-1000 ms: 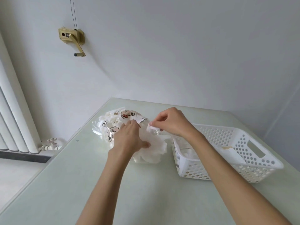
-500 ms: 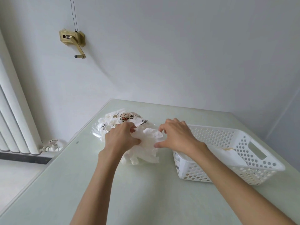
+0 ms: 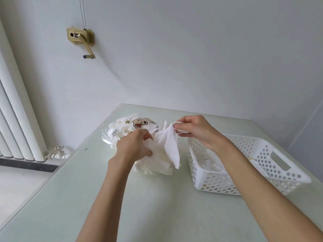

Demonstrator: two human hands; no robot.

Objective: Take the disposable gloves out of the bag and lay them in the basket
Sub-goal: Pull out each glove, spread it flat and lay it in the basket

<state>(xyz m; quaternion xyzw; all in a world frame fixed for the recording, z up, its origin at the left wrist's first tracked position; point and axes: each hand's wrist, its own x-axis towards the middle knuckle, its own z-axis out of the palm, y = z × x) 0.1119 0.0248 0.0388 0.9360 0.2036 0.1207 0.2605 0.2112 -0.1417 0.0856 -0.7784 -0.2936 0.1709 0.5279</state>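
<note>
A clear plastic bag (image 3: 132, 125) printed with cartoon bears lies on the pale green table (image 3: 122, 198), and a heap of white disposable gloves (image 3: 157, 163) spills from its mouth. My left hand (image 3: 134, 147) grips the heap at the bag's opening. My right hand (image 3: 194, 130) pinches the cuff of one white glove (image 3: 172, 147), which hangs down stretched above the heap, just left of the white perforated basket (image 3: 272, 165). Several white gloves (image 3: 209, 165) lie in the basket's left end, partly hidden by my right forearm.
The basket stands at the right on the table, with a handle slot in its right wall. A white radiator (image 3: 15, 119) and its valve (image 3: 58, 151) stand left of the table. A brass crank fitting (image 3: 82, 38) is on the wall.
My right hand went down to the heap beside the bag, pinched a glove, and has now lifted it up and to the right. My left hand stayed gripping the heap.
</note>
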